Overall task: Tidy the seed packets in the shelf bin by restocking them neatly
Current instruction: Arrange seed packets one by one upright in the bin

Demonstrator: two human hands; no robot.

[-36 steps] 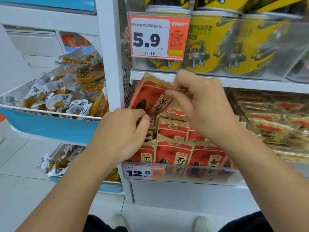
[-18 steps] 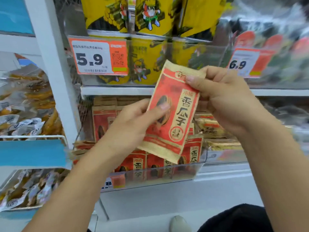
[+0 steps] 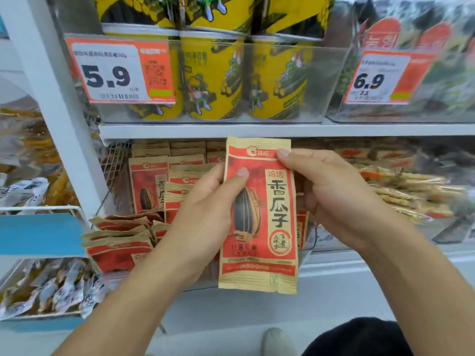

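I hold one red and tan seed packet (image 3: 267, 227) upright in front of the shelf bin (image 3: 309, 242). My left hand (image 3: 205, 214) grips its left edge, thumb across the printed sunflower seed. My right hand (image 3: 334, 199) pinches the packet's upper right corner, thumb on the front. Behind the held packet, several more seed packets (image 3: 151, 183) stand in rows at the back of the bin. Others (image 3: 120, 235) lie tilted in a loose pile at its front left.
Yellow snack tubs (image 3: 213, 78) fill a clear bin on the shelf above, with a 5.9 price tag (image 3: 118, 70) and a 6.9 price tag (image 3: 385, 75). A white upright post (image 3: 51, 104) stands left. Blue-fronted baskets (image 3: 38, 235) of wrapped snacks hang further left. Cracker packs (image 3: 411, 191) lie right.
The packet was lifted out of the bin and turned upright; it now hangs straighter and lower in both hands. The view has moved closer to the shelf.
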